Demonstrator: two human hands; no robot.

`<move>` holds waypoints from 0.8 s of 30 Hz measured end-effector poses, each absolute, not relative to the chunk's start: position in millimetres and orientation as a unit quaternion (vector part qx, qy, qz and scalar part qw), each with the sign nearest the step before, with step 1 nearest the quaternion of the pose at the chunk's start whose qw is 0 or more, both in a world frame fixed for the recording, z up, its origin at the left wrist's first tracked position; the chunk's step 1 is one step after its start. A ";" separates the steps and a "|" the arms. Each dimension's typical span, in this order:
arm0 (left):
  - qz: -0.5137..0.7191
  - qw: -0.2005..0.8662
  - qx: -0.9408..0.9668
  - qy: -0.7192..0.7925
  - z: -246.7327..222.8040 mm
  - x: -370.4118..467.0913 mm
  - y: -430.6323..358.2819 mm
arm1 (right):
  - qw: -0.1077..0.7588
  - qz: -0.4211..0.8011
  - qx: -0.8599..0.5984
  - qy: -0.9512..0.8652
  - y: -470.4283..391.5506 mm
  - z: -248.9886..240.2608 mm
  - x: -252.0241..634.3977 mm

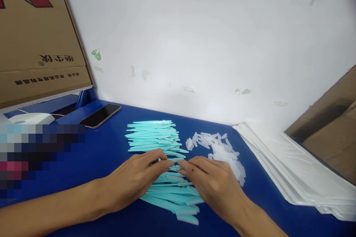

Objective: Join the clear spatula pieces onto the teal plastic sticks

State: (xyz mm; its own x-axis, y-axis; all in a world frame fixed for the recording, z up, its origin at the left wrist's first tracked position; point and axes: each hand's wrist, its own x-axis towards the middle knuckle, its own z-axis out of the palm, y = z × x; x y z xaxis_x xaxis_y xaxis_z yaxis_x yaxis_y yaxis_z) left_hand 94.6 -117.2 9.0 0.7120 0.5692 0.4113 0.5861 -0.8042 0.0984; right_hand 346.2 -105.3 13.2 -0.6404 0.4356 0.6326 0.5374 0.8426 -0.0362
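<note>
A row of slim turquoise eyebrow razors (154, 137) lies side by side on the blue table. Nearer to me, more of these razors (175, 196) lie loosely fanned beneath my hands. My left hand (141, 172) is closed, thumb and forefinger pinching a turquoise razor over this pile. Close against it, my right hand (210, 177) has its fingertips pinched together at the razor's end; whether it also holds a small cap is hidden. Small translucent plastic caps (225, 153) lie in a loose heap just beyond my right hand.
A black-screened phone (101, 115) rests at the back left of the blue table (111, 152). White plastic bags (289, 174) are stacked on the right. Cardboard boxes stand at the left (41, 37) and right (333, 126). The white wall (194, 44) closes off the back.
</note>
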 end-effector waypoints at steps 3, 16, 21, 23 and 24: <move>-0.198 0.017 -0.925 -0.325 6.8 94.3 -113.5 | 0.299 -0.079 -0.283 -0.908 -102.5 12.7 347.3; -0.139 -0.015 -0.913 -0.384 2.7 92.4 -105.2 | 0.224 -0.089 -0.361 -0.901 -76.9 11.4 373.3; -0.176 -0.055 -0.901 -0.393 5.6 96.0 -108.0 | 0.215 -0.045 -0.347 -0.912 -78.8 8.1 369.1; -0.191 -0.073 -0.896 -0.393 8.2 97.6 -108.1 | 0.209 -0.031 -0.339 -0.917 -81.6 7.9 366.0; -0.197 -0.079 -0.896 -0.391 9.5 98.3 -108.1 | 0.201 -0.025 -0.335 -0.920 -83.2 8.4 364.6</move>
State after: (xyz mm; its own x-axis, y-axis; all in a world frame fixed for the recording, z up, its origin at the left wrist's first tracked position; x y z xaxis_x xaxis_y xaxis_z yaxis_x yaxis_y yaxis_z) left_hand 98.3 -108.1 9.5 0.6164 0.7317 0.2909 0.6694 -0.6815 0.2957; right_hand 364.6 -83.2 8.4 -0.6955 0.6059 0.3863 0.6260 0.7748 -0.0883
